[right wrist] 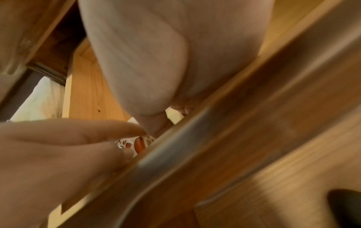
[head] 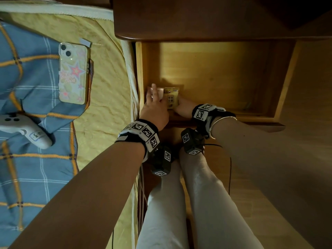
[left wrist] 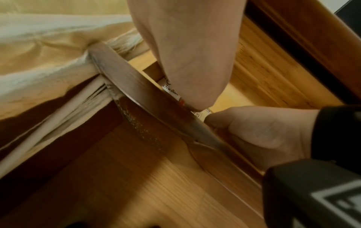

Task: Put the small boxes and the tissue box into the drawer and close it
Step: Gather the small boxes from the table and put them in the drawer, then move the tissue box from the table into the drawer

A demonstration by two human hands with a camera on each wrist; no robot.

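The wooden drawer is pulled out, and both hands are down in its near left corner. My left hand holds a white small box against the drawer's left wall. In the left wrist view that white box peeks out under the left hand. Beside it my right hand grips a yellow small box with a printed code on top. In the right wrist view the left hand's fingertips touch a patterned box face. No tissue box is in view.
The bed lies along the drawer's left side and carries a phone, a white controller and a blue plaid blanket. The nightstand top overhangs the drawer's back. My legs stand just below the drawer front.
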